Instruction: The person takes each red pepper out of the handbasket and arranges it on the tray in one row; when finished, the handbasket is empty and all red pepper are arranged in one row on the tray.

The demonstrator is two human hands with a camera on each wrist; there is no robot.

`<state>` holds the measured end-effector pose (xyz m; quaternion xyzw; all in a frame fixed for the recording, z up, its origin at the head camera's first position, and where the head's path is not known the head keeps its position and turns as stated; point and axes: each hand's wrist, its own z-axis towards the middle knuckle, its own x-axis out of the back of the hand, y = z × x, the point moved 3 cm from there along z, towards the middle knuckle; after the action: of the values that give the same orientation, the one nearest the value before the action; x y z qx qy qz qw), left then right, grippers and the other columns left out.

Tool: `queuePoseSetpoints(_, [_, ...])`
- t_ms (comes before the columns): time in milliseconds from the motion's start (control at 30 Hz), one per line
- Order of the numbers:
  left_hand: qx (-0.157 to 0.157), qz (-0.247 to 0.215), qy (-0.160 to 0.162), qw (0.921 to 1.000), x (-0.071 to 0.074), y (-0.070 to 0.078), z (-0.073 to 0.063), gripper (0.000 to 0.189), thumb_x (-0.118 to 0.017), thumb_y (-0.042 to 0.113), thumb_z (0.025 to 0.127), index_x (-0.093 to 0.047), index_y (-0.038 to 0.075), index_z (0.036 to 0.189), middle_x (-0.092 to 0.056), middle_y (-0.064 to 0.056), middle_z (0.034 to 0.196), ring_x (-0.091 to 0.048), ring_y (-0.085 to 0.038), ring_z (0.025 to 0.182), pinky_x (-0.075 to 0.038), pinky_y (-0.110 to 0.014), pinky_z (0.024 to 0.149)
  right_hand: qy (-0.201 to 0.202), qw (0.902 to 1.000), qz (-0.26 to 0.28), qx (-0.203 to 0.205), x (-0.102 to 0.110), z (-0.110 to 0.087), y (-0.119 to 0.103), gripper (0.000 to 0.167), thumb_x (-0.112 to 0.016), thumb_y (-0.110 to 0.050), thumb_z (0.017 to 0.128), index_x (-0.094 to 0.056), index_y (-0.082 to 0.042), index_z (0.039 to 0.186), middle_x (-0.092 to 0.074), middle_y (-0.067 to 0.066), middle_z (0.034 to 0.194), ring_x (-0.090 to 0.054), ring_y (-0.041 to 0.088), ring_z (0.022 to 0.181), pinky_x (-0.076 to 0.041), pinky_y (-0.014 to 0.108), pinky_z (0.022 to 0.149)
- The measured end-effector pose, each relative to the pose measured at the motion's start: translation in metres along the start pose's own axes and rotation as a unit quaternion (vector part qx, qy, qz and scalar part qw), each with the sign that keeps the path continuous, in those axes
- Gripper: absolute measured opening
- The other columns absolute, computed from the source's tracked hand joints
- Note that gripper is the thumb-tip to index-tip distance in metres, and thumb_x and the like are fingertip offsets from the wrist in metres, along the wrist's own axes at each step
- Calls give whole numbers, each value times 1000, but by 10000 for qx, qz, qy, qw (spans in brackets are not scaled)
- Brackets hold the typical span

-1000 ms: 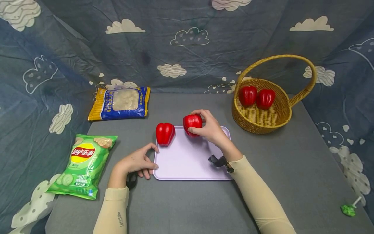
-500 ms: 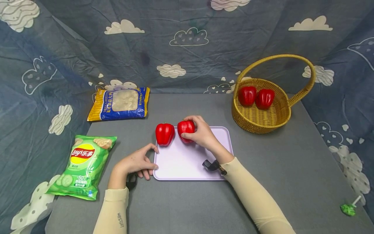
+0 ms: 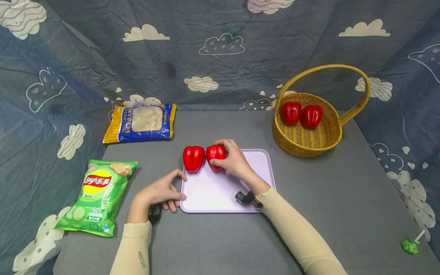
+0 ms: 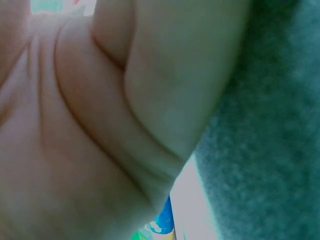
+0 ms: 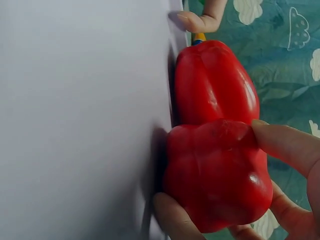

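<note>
In the head view my right hand grips a red bell pepper at the back of the pale purple tray. A second red bell pepper stands in the tray's back left corner, just left of the held one. The right wrist view has fingers on both sides of the held pepper, which overlaps the other pepper behind it. My left hand rests at the tray's left edge, thumb and index finger spread apart along the rim. In the left wrist view its palm covers most of the picture.
A wicker basket with a tall handle stands back right, two red bell peppers inside. To the left lie a green chip bag and a blue and yellow pasta bag. A green lollipop lies far right.
My right hand has carried its bell pepper left and slightly toward me, down beside the other pepper on the tray. The left hand stays at the tray's edge.
</note>
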<state>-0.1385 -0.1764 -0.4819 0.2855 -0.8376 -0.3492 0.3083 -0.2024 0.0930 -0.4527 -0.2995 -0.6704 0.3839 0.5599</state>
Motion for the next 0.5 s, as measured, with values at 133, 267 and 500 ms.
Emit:
queuePoseSetpoints(133, [32,14,25,10000,0,0,0,59,-82,21,93,-44,23,139,-75,-8,75,-72,-19,55,-54,-26,50,42,10000,22,-39,-3,1,0,56,-86,-20,86,-62,-19,137,-51,10,150,-59,40,132,-54,59,107])
queuePoseSetpoints(267, [40,20,23,10000,0,1,0,59,-82,21,93,-44,23,138,-75,-9,74,-72,-18,55,-54,-26,50,85,9999,28,-86,-4,0,0,57,-86,-20,86,-61,-19,137,-50,11,151,-58,42,133,-54,61,107])
queuePoseSetpoints(500, [18,-3,4,10000,0,-1,1,58,-82,21,93,-44,23,138,-75,-9,74,-72,-18,54,-54,-26,49,161,9998,-25,-115,-8,-1,0,61,-86,-23,87,-59,-19,141,-49,13,151,-58,44,133,-53,61,108])
